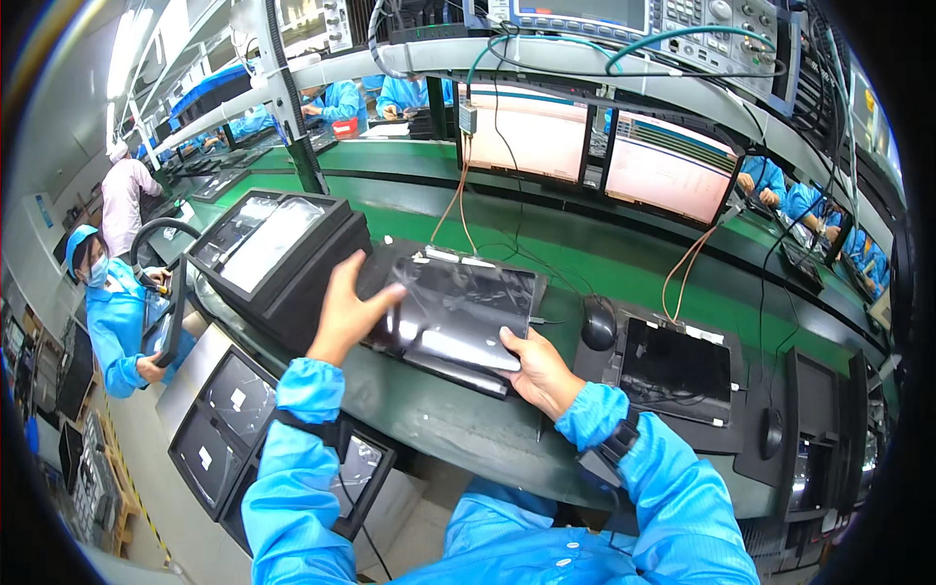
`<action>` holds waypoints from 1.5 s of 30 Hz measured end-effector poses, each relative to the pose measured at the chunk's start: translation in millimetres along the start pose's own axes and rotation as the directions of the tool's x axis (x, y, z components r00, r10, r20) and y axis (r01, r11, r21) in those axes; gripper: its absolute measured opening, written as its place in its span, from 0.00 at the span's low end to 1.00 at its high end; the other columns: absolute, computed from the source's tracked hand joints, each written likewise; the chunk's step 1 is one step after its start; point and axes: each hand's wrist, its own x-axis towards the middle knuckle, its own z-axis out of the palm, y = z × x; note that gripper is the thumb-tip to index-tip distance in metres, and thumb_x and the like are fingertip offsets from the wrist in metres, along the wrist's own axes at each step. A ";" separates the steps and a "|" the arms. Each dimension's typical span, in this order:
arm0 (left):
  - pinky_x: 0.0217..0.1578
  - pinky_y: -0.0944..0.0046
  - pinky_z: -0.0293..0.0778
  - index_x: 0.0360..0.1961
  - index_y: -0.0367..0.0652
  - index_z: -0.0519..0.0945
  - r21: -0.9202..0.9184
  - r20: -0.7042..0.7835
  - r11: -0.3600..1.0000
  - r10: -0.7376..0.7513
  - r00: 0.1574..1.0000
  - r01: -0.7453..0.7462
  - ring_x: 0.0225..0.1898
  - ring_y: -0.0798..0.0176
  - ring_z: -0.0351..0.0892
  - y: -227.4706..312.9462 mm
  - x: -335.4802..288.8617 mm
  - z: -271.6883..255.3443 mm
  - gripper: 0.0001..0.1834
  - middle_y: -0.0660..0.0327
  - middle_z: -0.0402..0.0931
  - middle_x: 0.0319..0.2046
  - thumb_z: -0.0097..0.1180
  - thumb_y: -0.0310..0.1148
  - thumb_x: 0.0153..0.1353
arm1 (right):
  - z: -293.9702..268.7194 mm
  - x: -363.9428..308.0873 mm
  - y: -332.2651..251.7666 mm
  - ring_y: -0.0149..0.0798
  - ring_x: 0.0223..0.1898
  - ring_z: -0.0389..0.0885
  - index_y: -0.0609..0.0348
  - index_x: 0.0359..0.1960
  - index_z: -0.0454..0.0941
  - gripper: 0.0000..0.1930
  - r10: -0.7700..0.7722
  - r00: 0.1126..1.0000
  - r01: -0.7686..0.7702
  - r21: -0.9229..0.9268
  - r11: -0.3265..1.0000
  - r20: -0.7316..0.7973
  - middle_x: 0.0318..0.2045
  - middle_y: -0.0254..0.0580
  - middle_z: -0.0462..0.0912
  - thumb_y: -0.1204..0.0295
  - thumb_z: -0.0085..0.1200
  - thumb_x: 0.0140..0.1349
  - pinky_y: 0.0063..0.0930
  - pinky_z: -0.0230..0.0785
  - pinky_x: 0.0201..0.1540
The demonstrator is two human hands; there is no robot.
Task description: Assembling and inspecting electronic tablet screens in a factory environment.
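Note:
A dark, glossy flat screen panel (463,307) is tilted above the workbench in front of me, with light reflecting off its surface. My right hand (544,369) grips its lower right corner, thumb on top and fingers underneath. At the panel's left side my left hand (346,310) has its fingers spread, the thumb near the panel's edge; whether it touches cannot be made out. Below the panel's near edge shows part of a dark fixture (453,370). A second dark screen panel (676,370) lies on a black mat to the right.
Stacked black trays (283,263) holding film-wrapped panels stand left of my left hand. Two monitors (531,127) and cables are behind. A black mouse (598,324) sits right of the panel. More trays (224,429) stand lower left, where a co-worker (122,317) holds a black tray.

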 end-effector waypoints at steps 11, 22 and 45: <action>0.76 0.43 0.45 0.72 0.42 0.71 0.354 0.307 0.931 -0.201 0.930 0.085 0.77 0.35 0.47 -34.3 -23.7 36.4 0.63 0.39 0.51 0.77 0.79 0.66 0.36 | 11.9 40.6 -31.3 0.48 0.42 0.89 0.74 0.56 0.73 0.26 0.300 0.946 -0.313 -0.591 0.743 -0.123 0.42 0.52 0.86 0.57 0.49 0.75 0.45 0.84 0.47; 0.70 0.46 0.63 0.70 0.41 0.72 0.398 0.358 0.913 -0.065 0.931 -0.089 0.71 0.34 0.62 -52.0 -6.3 36.9 0.60 0.37 0.61 0.72 0.80 0.62 0.39 | -8.3 -1.8 -13.2 0.58 0.43 0.85 0.59 0.61 0.71 0.27 -0.170 0.860 0.390 -0.834 -0.391 0.482 0.43 0.55 0.82 0.55 0.59 0.67 0.52 0.79 0.41; 0.75 0.29 0.33 0.74 0.36 0.63 -0.086 0.660 0.819 0.474 0.583 -0.568 0.79 0.37 0.45 301.7 -197.5 275.1 0.52 0.35 0.52 0.75 0.66 0.60 0.59 | -284.0 -236.0 -256.8 0.52 0.42 0.81 0.61 0.38 0.80 0.13 -0.082 0.976 0.162 -0.924 -0.347 0.202 0.36 0.50 0.81 0.63 0.64 0.64 0.43 0.73 0.47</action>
